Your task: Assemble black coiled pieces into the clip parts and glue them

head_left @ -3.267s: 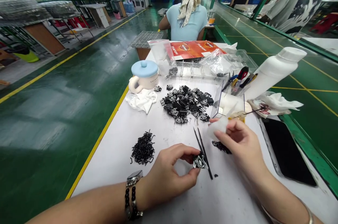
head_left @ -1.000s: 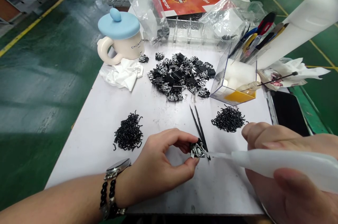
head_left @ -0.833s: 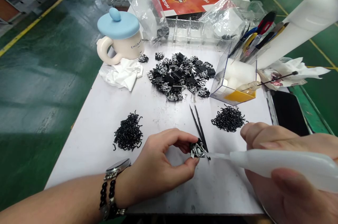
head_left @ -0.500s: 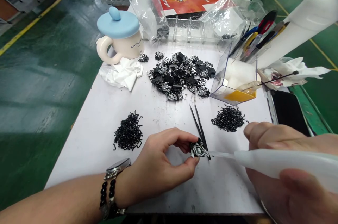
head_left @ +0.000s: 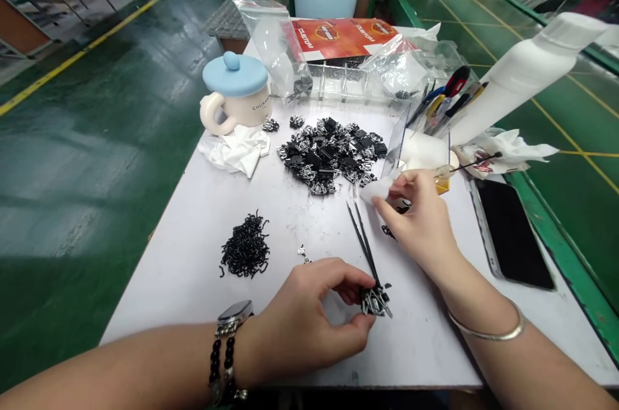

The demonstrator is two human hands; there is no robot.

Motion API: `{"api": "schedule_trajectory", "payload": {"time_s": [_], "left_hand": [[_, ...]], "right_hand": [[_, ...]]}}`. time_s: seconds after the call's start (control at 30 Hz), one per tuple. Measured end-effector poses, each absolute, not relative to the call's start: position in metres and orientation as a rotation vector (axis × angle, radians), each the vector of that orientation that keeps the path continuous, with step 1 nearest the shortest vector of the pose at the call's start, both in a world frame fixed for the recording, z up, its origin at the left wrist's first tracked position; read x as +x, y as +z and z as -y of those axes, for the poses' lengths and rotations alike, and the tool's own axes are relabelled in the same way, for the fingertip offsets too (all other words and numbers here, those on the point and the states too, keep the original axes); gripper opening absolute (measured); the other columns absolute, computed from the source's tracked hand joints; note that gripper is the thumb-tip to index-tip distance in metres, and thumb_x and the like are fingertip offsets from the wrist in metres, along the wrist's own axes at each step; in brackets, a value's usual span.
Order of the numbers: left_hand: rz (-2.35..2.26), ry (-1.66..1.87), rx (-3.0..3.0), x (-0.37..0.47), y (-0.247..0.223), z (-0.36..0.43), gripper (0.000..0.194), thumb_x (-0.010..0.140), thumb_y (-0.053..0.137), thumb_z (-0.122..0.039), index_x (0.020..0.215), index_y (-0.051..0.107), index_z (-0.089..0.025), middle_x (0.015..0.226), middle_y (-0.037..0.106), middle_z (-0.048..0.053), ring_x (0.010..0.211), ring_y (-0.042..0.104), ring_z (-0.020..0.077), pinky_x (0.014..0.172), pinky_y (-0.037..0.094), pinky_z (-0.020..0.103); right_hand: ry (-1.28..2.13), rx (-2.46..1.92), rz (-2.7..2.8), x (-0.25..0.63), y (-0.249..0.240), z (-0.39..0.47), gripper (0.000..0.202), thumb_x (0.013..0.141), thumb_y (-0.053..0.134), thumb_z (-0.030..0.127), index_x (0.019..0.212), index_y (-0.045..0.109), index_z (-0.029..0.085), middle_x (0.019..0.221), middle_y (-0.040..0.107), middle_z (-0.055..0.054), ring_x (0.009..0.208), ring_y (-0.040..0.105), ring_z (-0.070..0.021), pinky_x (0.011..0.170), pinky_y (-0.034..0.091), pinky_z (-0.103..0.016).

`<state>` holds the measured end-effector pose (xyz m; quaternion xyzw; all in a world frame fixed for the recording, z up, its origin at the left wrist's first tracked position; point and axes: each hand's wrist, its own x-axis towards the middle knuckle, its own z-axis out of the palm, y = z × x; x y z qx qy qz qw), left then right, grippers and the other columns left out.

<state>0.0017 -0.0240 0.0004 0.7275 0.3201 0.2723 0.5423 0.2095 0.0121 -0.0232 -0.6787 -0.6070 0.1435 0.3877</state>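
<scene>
My left hand (head_left: 314, 313) pinches a small black clip part with silvery metal prongs (head_left: 376, 302) between thumb and fingers, low over the table. Black tweezers (head_left: 366, 245) lie just behind it, points away from me. Farther back, my right hand (head_left: 420, 210) has its thumb and fingers closed on a whitish squeeze bottle (head_left: 376, 191), which looks blurred and partly covered. Beneath that hand, a pile of short black curved pieces (head_left: 388, 231) is mostly hidden. A matching pile (head_left: 245, 245) sits on the left. Beyond the tweezers spreads a heap of black-and-metal clip parts (head_left: 329, 155).
A lidded mug (head_left: 246, 107) and crumpled tissue (head_left: 236, 149) stand at the back left. To the right are a clear tool holder (head_left: 399, 139), a tall white bottle (head_left: 522, 78) and a phone (head_left: 512, 233). Plastic bags and an orange-red card (head_left: 338, 39) line the back; a person sits beyond.
My right hand has drawn the squeeze bottle away from the clip part, back and left, towards the heap. My left hand keeps its hold on the part. The view has tilted up.
</scene>
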Motion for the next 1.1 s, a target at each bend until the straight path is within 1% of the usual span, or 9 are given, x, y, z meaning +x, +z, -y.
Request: {"api": "schedule_trajectory", "payload": {"time_s": [0.13, 0.23, 0.33, 0.4, 0.47, 0.67, 0.77, 0.93, 1.1], "left_hand": [[-0.61, 0.683, 1.838, 0.003, -0.002, 0.036, 0.028, 0.067, 0.063, -0.01, 0.095, 0.063, -0.008, 0.078, 0.065, 0.006, 0.069, 0.061, 0.0133, 0.066, 0.052, 0.023], [-0.429, 0.802, 2.008, 0.004, -0.008, 0.043, 0.028, 0.067, 0.059, -0.008, 0.096, 0.061, -0.007, 0.08, 0.067, 0.008, 0.07, 0.062, 0.016, 0.066, 0.052, 0.026], [-0.32, 0.846, 2.135, 0.003, -0.012, 0.047, 0.025, 0.071, 0.057, -0.011, 0.095, 0.061, -0.008, 0.078, 0.067, 0.008, 0.069, 0.062, 0.017, 0.065, 0.051, 0.027], [-0.29, 0.866, 2.193, 0.002, -0.014, 0.048, 0.021, 0.073, 0.056, -0.012, 0.093, 0.061, -0.009, 0.074, 0.066, 0.006, 0.067, 0.061, 0.0163, 0.064, 0.05, 0.027], [-0.266, 0.908, 2.246, 0.002, -0.013, 0.047, 0.019, 0.072, 0.055, -0.011, 0.09, 0.061, -0.01, 0.072, 0.066, 0.005, 0.065, 0.06, 0.0155, 0.062, 0.049, 0.027], [-0.222, 1.013, 2.322, 0.004, -0.011, 0.045, 0.021, 0.07, 0.051, -0.008, 0.089, 0.061, -0.009, 0.07, 0.066, 0.005, 0.063, 0.059, 0.0146, 0.058, 0.047, 0.026], [-0.231, 1.041, 2.33, 0.004, -0.011, 0.044, 0.021, 0.07, 0.049, -0.009, 0.088, 0.06, -0.01, 0.069, 0.065, 0.004, 0.062, 0.059, 0.0141, 0.059, 0.048, 0.025], [-0.232, 1.071, 2.328, 0.006, -0.015, 0.045, 0.021, 0.07, 0.051, -0.01, 0.088, 0.06, -0.01, 0.069, 0.065, 0.004, 0.063, 0.06, 0.0141, 0.058, 0.049, 0.025], [-0.237, 1.115, 2.273, 0.002, -0.006, 0.041, 0.021, 0.071, 0.054, -0.009, 0.091, 0.06, -0.008, 0.073, 0.067, 0.007, 0.066, 0.062, 0.015, 0.063, 0.053, 0.025]], "right_hand": [[0.197, -1.728, 1.595, 0.207, -0.021, -0.005, 0.034, 0.07, 0.068, 0.023, 0.091, 0.041, 0.02, 0.081, 0.051, -0.001, 0.068, 0.051, -0.0157, 0.063, 0.041, -0.03], [-0.002, -1.527, 1.754, 0.197, -0.01, 0.009, 0.021, 0.076, 0.063, 0.017, 0.086, 0.045, 0.018, 0.081, 0.048, -0.002, 0.074, 0.047, -0.0164, 0.068, 0.039, -0.032], [0.225, -1.309, 2.16, 0.177, -0.004, 0.017, 0.008, 0.082, 0.055, 0.012, 0.087, 0.053, 0.019, 0.084, 0.052, -0.003, 0.081, 0.048, -0.0181, 0.072, 0.036, -0.034], [0.392, -1.234, 2.363, 0.162, -0.006, 0.017, 0.005, 0.084, 0.057, 0.015, 0.086, 0.058, 0.02, 0.088, 0.055, -0.003, 0.083, 0.047, -0.019, 0.071, 0.034, -0.035], [0.436, -1.183, 2.451, 0.149, -0.011, 0.014, 0.001, 0.083, 0.061, 0.019, 0.084, 0.061, 0.02, 0.087, 0.056, -0.003, 0.082, 0.046, -0.0187, 0.07, 0.033, -0.034], [0.359, -1.142, 2.485, 0.139, -0.018, 0.008, 0.013, 0.087, 0.056, 0.019, 0.077, 0.063, 0.016, 0.079, 0.057, -0.005, 0.076, 0.043, -0.0179, 0.069, 0.03, -0.033], [0.343, -1.119, 2.487, 0.14, -0.015, 0.01, 0.012, 0.088, 0.055, 0.019, 0.08, 0.064, 0.016, 0.079, 0.057, -0.005, 0.076, 0.043, -0.017, 0.068, 0.029, -0.032], [0.316, -0.977, 2.538, 0.137, -0.021, 0.006, 0.016, 0.09, 0.052, 0.017, 0.084, 0.065, 0.021, 0.079, 0.057, -0.003, 0.075, 0.042, -0.0159, 0.067, 0.025, -0.032], [0.343, -0.953, 2.553, 0.14, -0.02, 0.001, 0.015, 0.091, 0.046, 0.016, 0.086, 0.06, 0.018, 0.078, 0.055, -0.003, 0.076, 0.041, -0.0173, 0.068, 0.026, -0.033]]}}
